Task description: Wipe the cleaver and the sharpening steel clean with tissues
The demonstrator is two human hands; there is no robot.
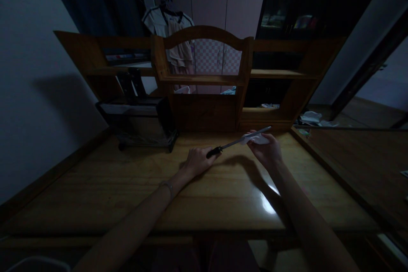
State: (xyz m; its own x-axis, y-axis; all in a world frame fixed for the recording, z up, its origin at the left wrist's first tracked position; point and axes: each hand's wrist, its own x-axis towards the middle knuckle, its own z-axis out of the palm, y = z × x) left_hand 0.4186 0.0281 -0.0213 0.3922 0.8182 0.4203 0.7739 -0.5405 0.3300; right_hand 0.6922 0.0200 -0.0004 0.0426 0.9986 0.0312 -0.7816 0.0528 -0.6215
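My left hand [200, 160] is closed around the black handle of a sharpening steel [234, 142], whose thin grey rod points up to the right above the desk. In my right hand [266, 149] is a crumpled white tissue [256, 138], pinched against the rod near its far end. The tip of the rod sticks out past the tissue. A knife block [137, 123] stands at the back left of the desk, with black-handled knives [132, 85] upright in it. Dim light hides the finer detail of the tissue and fingers.
The wooden desk [134, 191] has a raised shelf unit [204, 78] along its back. A wall [32, 93] borders the left side. To the right lies another brown surface [360, 161] with a white crumpled item [312, 117] at its far edge. Clothes [168, 23] hang behind the shelf.
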